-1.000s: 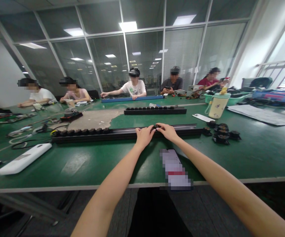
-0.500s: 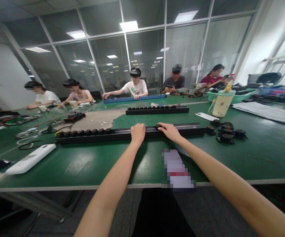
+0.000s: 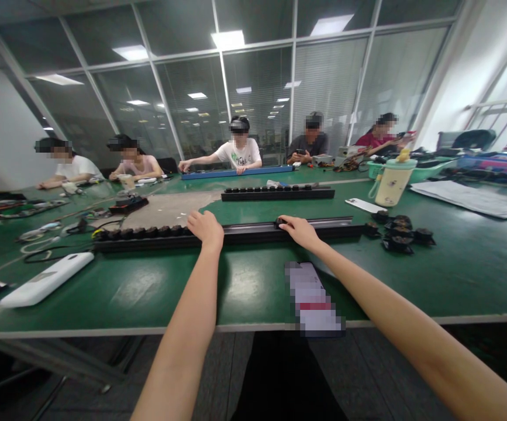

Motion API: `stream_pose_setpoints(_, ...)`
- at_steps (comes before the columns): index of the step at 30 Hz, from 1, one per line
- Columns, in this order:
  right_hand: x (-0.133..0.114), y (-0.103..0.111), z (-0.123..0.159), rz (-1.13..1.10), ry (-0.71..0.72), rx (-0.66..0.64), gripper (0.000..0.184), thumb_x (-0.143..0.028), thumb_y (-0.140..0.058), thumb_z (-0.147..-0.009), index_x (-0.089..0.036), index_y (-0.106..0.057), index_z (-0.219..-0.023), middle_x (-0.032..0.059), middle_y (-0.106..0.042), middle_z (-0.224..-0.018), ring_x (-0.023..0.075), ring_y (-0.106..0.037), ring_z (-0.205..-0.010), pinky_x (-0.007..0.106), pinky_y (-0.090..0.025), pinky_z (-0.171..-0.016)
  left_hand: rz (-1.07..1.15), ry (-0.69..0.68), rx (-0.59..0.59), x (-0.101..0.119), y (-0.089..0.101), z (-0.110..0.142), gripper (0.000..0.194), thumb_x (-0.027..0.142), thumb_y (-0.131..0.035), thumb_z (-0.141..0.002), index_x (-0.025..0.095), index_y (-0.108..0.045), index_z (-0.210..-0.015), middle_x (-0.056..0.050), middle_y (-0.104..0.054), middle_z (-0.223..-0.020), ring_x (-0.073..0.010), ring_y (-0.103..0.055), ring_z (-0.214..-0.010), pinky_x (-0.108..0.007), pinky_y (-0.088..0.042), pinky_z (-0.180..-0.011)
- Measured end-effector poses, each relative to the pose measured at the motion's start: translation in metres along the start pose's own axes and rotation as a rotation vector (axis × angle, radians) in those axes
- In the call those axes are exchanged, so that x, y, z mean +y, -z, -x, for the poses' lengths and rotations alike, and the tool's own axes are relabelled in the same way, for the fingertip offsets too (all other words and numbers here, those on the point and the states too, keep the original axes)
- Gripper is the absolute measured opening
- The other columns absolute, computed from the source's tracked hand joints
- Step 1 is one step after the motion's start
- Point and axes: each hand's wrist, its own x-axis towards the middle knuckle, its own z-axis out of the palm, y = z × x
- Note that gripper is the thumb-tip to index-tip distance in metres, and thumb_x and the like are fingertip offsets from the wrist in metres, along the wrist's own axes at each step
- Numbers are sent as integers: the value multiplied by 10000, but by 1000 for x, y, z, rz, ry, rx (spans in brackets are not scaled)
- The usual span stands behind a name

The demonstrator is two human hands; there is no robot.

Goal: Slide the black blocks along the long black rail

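Right hand point(image 3: 299, 231): fingers pinching black module point(image 3: 278, 223) on near rail point(image 3: 253, 235), right of its middle; best kept square to rail. Left hand point(image 3: 207, 228) at rail, left of middle; finger state can't be told.

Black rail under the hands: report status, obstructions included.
Right hand at black part on rail. Left hand at row of black parts. Phone in front, apart from rail.

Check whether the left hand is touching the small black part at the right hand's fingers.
Apart. The head view shows a stretch of the long black rail between the left hand and the small black part.
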Motion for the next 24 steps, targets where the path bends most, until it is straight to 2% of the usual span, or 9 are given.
stream_pose_setpoints(4,0,1,0,-6,8,-3,375,-368,-531,-1026,-284,-668,-1364,55,-760,-1198,248,-681,-1104,326,-488,-902,-8,86,35,-4,-4,-2,317,189,-566,-888,72,-698,-1151,-251,-576,-1342,-371,-498,-1296,-543,-372,-1114)
stream_pose_setpoints(7,0,1,0,-7,1,-6,371,-379,-538,-1022,-297,-668,-1360,49,-763,-1186,245,-683,-1089,324,-490,-890,-16,139,4,-8,-8,-3,403,238,-610,-864,54,-667,-1219,-286,-517,-1444,-409,-447,-1369,-607,-305,-1159)
stream_pose_setpoints(10,0,2,-1,-24,-6,-7,371,-368,-547,-1017,-294,-668,-1359,48,-761,-1194,244,-679,-1099,326,-489,-909,-3,175,-39,-10,-13,-4,444,268,-607,-869,41,-650,-1248,-303,-470,-1505,-420,-412,-1413,-617,-290,-1171)
stream_pose_setpoints(15,4,4,-2,-70,10,-9,357,-328,-560,-1004,-273,-684,-1334,52,-764,-1188,238,-681,-1099,321,-482,-950,14,188,-42,-11,-20,-4,479,298,-602,-879,2,-649,-1253,-322,-468,-1506,-415,-394,-1440,-582,-263,-1203)
stream_pose_setpoints(20,6,3,-2,-67,26,-8,347,-321,-550,-1005,-274,-688,-1320,52,-767,-1172,240,-684,-1085,323,-483,-946,23,226,-76,-13,-26,-7,522,284,-555,-891,-3,-615,-1322,-341,-376,-1582,-444,-291,-1509,-651,-226,-1196)
stream_pose_setpoints(24,7,2,-3,-55,38,-13,344,-307,-546,-1007,-265,-684,-1319,58,-762,-1185,237,-683,-1088,316,-481,-949,37,230,-83,-15,-29,-9,516,252,-522,-886,14,-612,-1334,-332,-367,-1596,-440,-253,-1530,-691,-183,-1194)
